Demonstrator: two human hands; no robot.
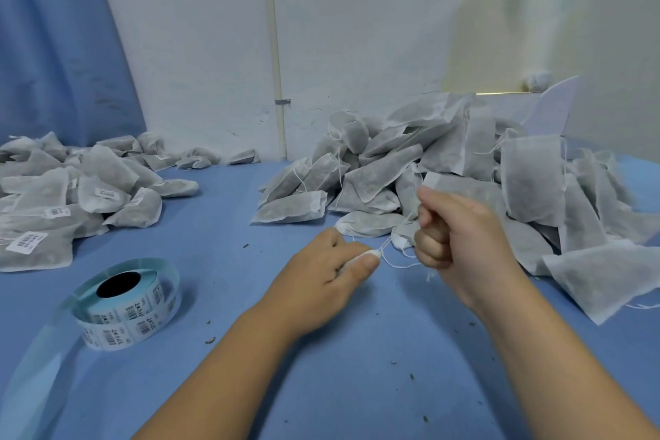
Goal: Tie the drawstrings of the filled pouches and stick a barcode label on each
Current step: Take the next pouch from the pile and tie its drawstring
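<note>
While the left hand (332,261) pinches the gathered neck of a pouch (369,255) at the middle of the table (221,225) to steady it, the right hand (453,225), clenched round the drawstring (387,243), seemingly pulls it taut, the label roll (128,307) waiting toward the left edge.

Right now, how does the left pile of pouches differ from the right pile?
Several pouches in the left pile carry a white barcode label; none shows in the right pile. The left pile lies low and spread out; the right pile is heaped higher against the wall. Loose drawstrings hang from the right pile, few from the left pile. Both hold white pouches with grey filling on the blue table.
</note>
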